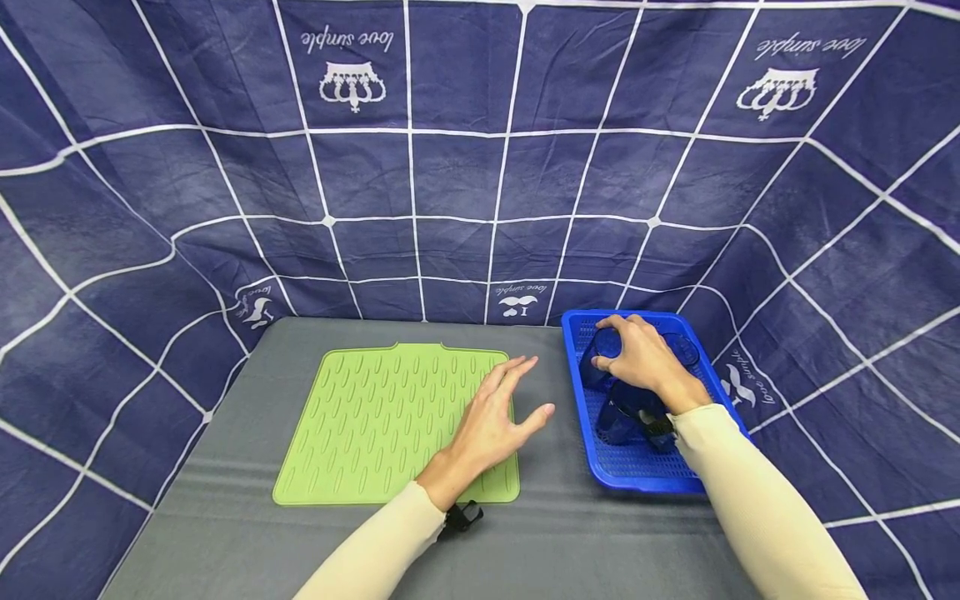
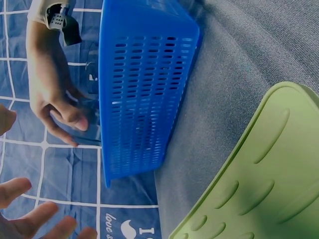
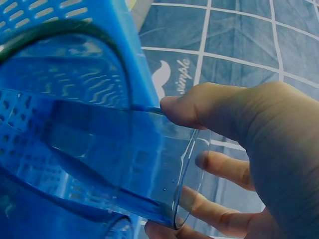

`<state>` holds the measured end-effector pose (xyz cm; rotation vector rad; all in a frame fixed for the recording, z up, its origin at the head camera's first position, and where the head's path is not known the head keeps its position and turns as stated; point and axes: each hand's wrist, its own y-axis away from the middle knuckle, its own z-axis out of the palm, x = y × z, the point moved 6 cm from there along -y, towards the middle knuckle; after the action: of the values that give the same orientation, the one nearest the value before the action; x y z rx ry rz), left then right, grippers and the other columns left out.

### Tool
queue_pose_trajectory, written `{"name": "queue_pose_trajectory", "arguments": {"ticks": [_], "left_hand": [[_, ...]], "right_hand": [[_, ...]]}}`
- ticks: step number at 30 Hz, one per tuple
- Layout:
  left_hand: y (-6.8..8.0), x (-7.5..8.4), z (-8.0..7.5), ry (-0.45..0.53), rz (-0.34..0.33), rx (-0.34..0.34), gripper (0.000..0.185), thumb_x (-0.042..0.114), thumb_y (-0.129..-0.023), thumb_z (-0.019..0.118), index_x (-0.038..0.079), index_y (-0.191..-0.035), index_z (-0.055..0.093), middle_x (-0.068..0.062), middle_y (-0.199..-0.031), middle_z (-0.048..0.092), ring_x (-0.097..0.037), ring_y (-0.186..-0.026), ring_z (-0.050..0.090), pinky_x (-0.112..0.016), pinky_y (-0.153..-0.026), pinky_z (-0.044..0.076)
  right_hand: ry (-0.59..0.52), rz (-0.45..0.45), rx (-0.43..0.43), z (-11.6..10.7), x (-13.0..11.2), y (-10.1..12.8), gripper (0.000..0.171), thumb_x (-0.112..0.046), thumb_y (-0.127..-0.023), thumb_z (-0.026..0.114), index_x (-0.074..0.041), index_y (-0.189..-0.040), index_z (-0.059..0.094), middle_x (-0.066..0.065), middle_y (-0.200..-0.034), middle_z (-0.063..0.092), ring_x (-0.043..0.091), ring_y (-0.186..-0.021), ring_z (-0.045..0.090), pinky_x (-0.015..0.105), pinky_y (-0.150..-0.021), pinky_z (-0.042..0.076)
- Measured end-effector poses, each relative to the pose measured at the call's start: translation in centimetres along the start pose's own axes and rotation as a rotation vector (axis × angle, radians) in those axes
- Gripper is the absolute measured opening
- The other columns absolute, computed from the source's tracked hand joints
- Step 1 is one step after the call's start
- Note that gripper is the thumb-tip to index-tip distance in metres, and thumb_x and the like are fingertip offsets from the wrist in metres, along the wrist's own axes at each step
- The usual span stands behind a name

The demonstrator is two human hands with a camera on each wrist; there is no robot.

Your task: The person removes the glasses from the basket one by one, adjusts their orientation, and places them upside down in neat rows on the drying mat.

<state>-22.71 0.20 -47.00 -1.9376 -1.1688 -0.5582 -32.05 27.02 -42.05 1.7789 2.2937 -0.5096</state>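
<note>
On grey table (image 1: 225,533) inside blue basket (image 1: 622,479): right hand (image 1: 641,360) pinching blue glass (image 1: 603,354) rim, left hand (image 1: 491,421) relaxed over green mat (image 1: 360,425); risk of slipping, striking adjacent glasses below grip.

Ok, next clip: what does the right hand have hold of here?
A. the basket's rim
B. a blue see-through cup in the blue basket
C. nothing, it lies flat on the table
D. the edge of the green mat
B: the right hand curls its fingers round a blue see-through cup inside the blue basket; the left hand hovers open over the green mat.
</note>
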Motion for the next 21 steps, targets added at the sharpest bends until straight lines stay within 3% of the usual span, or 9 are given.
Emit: {"name": "queue_pose_trajectory", "arguments": {"ticks": [8,15,21], "left_hand": [[-0.4,-0.1,-0.4,0.057,0.003,0.027,0.072,0.043,-0.102,0.087,0.026,-0.168,0.063,-0.007,-0.174,0.06,-0.034,-0.162,0.059,-0.06,-0.131,0.053],[-0.9,0.1,-1.1,0.166,-0.002,0.055,0.07,0.036,-0.1,0.091,0.025,-0.164,0.067,-0.01,-0.172,0.06,-0.036,-0.154,0.065,-0.056,-0.113,0.067],[-1.0,0.0,-1.6,0.208,0.001,0.082,0.07,0.034,-0.098,0.093,0.027,-0.163,0.068,-0.007,-0.172,0.06,-0.032,-0.154,0.065,-0.055,-0.11,0.069]], "right_hand": [[0.015,0.04,0.061,-2.1,-1.1,0.9,0.067,-0.035,-0.093,0.095,-0.016,-0.153,0.072,0.028,-0.142,0.071,0.058,-0.13,0.072,0.079,-0.097,0.06],[0.006,0.036,0.11,-3.9,-2.3,1.7,0.066,-0.037,-0.094,0.093,-0.019,-0.154,0.072,0.025,-0.144,0.069,0.055,-0.127,0.072,0.078,-0.094,0.06],[0.002,0.007,0.184,-5.1,-3.4,2.5,0.064,-0.038,-0.093,0.092,-0.02,-0.152,0.074,0.023,-0.143,0.071,0.053,-0.126,0.073,0.077,-0.09,0.06]]}}
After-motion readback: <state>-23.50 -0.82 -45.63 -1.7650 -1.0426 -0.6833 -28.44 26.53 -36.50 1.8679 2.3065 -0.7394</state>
